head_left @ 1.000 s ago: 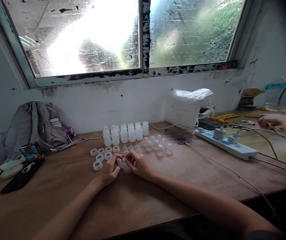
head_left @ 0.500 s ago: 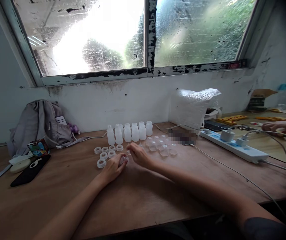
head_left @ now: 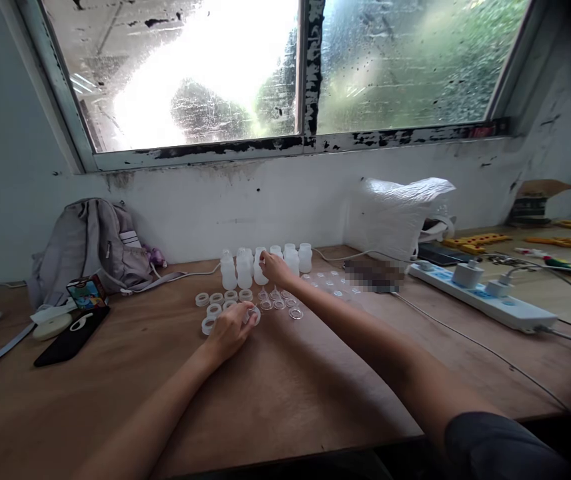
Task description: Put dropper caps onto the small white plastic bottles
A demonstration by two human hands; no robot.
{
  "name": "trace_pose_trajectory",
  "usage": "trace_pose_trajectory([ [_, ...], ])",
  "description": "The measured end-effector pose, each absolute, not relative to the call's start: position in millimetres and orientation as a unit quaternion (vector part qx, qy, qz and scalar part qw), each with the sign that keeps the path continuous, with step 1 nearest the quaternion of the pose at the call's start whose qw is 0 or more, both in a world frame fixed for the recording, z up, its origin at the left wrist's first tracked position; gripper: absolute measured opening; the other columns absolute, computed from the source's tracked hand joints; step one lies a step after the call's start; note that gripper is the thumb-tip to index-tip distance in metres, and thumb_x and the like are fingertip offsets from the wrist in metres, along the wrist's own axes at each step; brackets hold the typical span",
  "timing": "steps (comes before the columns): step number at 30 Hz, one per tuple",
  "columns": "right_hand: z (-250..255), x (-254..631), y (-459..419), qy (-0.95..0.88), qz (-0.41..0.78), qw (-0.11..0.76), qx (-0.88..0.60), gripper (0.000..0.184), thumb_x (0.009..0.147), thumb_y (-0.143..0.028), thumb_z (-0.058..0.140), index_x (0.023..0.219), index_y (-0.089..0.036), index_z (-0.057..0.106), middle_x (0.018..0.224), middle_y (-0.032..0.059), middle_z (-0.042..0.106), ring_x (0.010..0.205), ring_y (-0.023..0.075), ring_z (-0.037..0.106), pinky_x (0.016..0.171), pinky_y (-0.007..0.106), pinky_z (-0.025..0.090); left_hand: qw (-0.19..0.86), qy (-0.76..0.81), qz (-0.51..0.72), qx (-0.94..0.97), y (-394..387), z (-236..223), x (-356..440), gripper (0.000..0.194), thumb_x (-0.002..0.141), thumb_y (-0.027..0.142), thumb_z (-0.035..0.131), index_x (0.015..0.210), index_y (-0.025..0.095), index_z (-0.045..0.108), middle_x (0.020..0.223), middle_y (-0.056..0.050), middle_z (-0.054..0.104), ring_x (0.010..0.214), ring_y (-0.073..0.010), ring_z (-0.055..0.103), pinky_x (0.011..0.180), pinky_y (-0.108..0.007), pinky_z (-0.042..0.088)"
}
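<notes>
My left hand (head_left: 230, 328) is curled at the front of the rings, its fingers closed round a translucent ring (head_left: 256, 316). My right hand (head_left: 274, 268) reaches over to the row of frosted bottles; its thumb and fingers pinch the top of one bottle (head_left: 260, 273), which still stands in the row. Left of the arm, more bottles (head_left: 228, 270) stand upright. Several loose translucent rings (head_left: 214, 311) lie near my left hand. Clear teats (head_left: 278, 301) with round bases sit under my right forearm.
Thin clear discs (head_left: 338, 293) lie right of my forearm, partly hidden. Behind them is a blurred dark object (head_left: 372, 273) with a cable. A white power strip (head_left: 485, 297) lies at right, a backpack (head_left: 85, 243) and a black phone (head_left: 71, 338) at left.
My right hand has moved from beside my left hand up to a bottle, uncovering the teats. My left hand stays on the ring. A co-worker's hand at far right has left view.
</notes>
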State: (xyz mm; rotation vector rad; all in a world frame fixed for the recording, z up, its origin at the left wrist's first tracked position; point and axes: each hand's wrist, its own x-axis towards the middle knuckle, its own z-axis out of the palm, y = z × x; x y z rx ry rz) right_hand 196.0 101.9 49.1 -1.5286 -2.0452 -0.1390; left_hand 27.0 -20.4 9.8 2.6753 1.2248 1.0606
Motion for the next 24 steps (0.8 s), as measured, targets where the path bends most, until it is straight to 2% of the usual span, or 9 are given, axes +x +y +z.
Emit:
trace_pose_trajectory([
  [6, 75.6, 205.3, 72.4, -0.778, -0.082, 0.302, -0.545, 0.019, 0.082, -0.024, 0.038, 0.096, -0.016, 0.048, 0.088, 0.0083, 0.055, 0.072, 0.0173, 0.051, 0.059, 0.025, 0.033, 0.035, 0.392, 0.361, 0.845, -20.7, 10.1, 25.5, 0.021, 0.082, 0.030, 0.038, 0.094, 0.019, 0.050, 0.088, -0.005, 0.058, 0.082, -0.0184, 0.053, 0.075, -0.029, 0.039],
  [11, 82.6, 217.3, 28.3, -0.784, -0.096, 0.363, -0.494, 0.016, 0.079, -0.028, 0.043, 0.089, -0.019, 0.053, 0.087, 0.0049, 0.051, 0.068, 0.0138, 0.049, 0.058, 0.024, 0.035, 0.202, 0.420, 0.442, 0.767, -19.5, 9.2, 28.7, 0.018, 0.080, 0.036, 0.040, 0.085, 0.020, 0.049, 0.077, -0.001, 0.057, 0.069, -0.0140, 0.054, 0.065, -0.025, 0.041],
  [15, 64.3, 226.2, -4.6, -0.804, -0.031, 0.404, -0.436, 0.009, 0.074, -0.024, 0.050, 0.080, -0.020, 0.055, 0.092, 0.0051, 0.049, 0.076, 0.0148, 0.050, 0.066, 0.027, 0.039, 0.328, 0.412, 0.495, 0.691, -16.3, 7.8, 30.6, 0.018, 0.076, 0.037, 0.045, 0.076, 0.019, 0.047, 0.065, 0.003, 0.054, 0.064, -0.0123, 0.053, 0.059, -0.022, 0.041],
  [20, 44.8, 231.1, -26.1, -0.820, 0.088, 0.407, -0.393, 0.008, 0.076, -0.023, 0.048, 0.083, -0.020, 0.052, 0.088, 0.0039, 0.053, 0.075, 0.0141, 0.052, 0.066, 0.028, 0.043, 0.409, 0.409, 0.520, 0.628, -14.5, 6.5, 33.2, 0.020, 0.072, 0.038, 0.050, 0.077, 0.019, 0.047, 0.066, 0.002, 0.057, 0.066, -0.0126, 0.054, 0.058, -0.022, 0.042],
  [22, 40.7, 230.2, -28.5, -0.814, 0.125, 0.421, -0.381, 0.018, 0.075, -0.025, 0.050, 0.092, -0.021, 0.047, 0.092, 0.0044, 0.053, 0.080, 0.0149, 0.053, 0.068, 0.029, 0.044, 0.429, 0.404, 0.526, 0.614, -15.7, 6.9, 35.2, 0.020, 0.072, 0.038, 0.050, 0.077, 0.019, 0.047, 0.067, 0.002, 0.057, 0.066, -0.0125, 0.054, 0.057, -0.021, 0.042],
  [24, 35.2, 227.8, -28.0, -0.796, 0.159, 0.441, -0.381, 0.040, 0.071, -0.028, 0.055, 0.107, -0.023, 0.038, 0.099, 0.0062, 0.052, 0.087, 0.0166, 0.052, 0.070, 0.030, 0.045, 0.439, 0.398, 0.528, 0.608, -17.7, 7.8, 37.4, 0.020, 0.072, 0.039, 0.050, 0.076, 0.019, 0.047, 0.068, 0.001, 0.057, 0.067, -0.0127, 0.054, 0.057, -0.021, 0.042],
])
